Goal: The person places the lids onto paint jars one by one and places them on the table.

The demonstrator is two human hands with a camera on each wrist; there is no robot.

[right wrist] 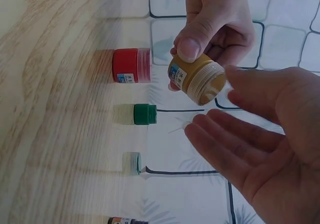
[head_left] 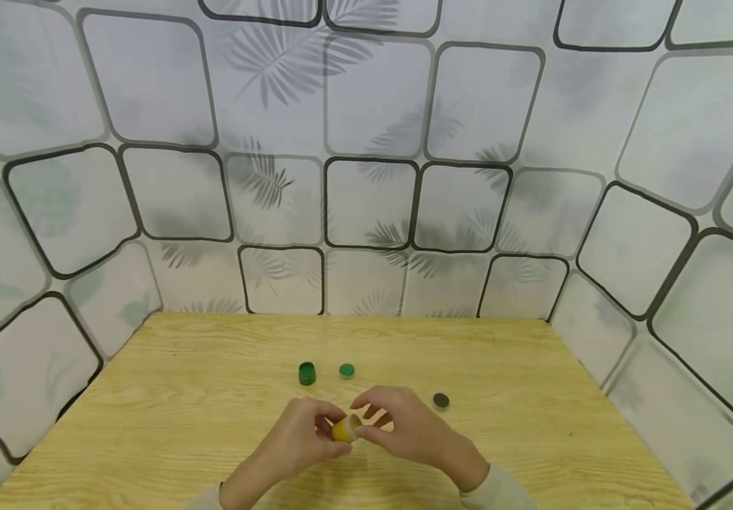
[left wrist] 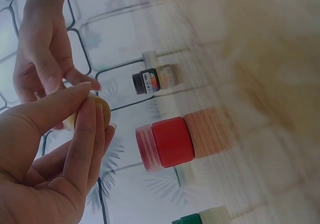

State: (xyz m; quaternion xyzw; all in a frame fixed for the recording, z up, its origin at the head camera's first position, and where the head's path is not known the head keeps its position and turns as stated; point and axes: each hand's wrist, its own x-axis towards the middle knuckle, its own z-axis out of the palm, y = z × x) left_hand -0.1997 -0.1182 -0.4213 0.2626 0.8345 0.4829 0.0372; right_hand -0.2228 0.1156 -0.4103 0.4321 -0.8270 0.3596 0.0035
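My left hand (head_left: 299, 435) pinches a small yellow paint jar (right wrist: 186, 74) between thumb and fingers, tilted above the table. Its clear ridged lid (right wrist: 207, 84) faces my right hand (head_left: 407, 428). The right hand's fingers are spread and loosely bent beside that lid; one fingertip overlaps the lid's edge in the right wrist view, and whether it touches cannot be told. A red paint jar (right wrist: 125, 65) with a clear lid stands on the table close by, mostly hidden behind the left hand in the head view.
Farther back on the wood-grain table (head_left: 213, 368) stands a green jar (head_left: 307, 373) without its lid. A green-topped lid (head_left: 347, 370) lies to its right. A dark, labelled jar (head_left: 440, 401) stands beyond the right hand. Patterned cloth (head_left: 366, 212) surrounds the table's back and sides.
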